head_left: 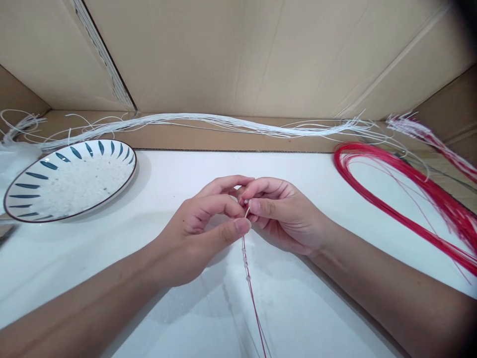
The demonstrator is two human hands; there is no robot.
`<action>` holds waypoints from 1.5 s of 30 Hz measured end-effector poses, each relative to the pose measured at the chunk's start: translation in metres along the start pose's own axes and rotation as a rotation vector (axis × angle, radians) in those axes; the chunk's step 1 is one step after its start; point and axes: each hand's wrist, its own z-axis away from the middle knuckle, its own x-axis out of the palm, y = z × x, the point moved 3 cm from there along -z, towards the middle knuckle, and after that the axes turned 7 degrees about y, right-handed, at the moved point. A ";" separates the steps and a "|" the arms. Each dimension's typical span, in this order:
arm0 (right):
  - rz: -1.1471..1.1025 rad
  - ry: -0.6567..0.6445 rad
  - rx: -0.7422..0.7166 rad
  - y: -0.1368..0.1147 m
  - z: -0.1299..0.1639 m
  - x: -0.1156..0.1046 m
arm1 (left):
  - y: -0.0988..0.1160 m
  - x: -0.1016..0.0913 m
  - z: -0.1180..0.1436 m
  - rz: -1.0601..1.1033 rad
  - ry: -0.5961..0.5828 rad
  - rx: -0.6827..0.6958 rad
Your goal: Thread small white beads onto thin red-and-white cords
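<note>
plate: white dish [22, 191] with blue dashes round the rim, full of tiny clear beads [85, 184], sitting well left of the hands on the white table [298, 164]

left hand: left hand [201, 228], thumb and forefinger pinched together on the top end of the red cord

red cord: thin red cord [255, 303], hangs down from the pinch toward the camera, a few clear beads already on it just below the fingertips

right hand: right hand [278, 214], fingers curled in, thumb and forefinger pinching a short white tip at the cord's end, touching the left fingertips

white cords: long bundle of white cords [208, 121] behind the hands, along the cardboard wall [242, 54]

red coil: loop of red cords [406, 194], well right of the hands
</note>
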 end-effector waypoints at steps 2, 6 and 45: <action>0.001 0.005 0.008 0.000 0.000 0.001 | 0.000 0.001 0.000 0.005 0.004 -0.004; 0.011 0.028 0.012 -0.001 0.000 0.001 | 0.000 0.003 0.000 0.024 0.026 -0.015; 0.045 -0.008 -0.067 0.000 -0.001 0.000 | -0.001 -0.001 -0.001 -0.106 0.168 -0.035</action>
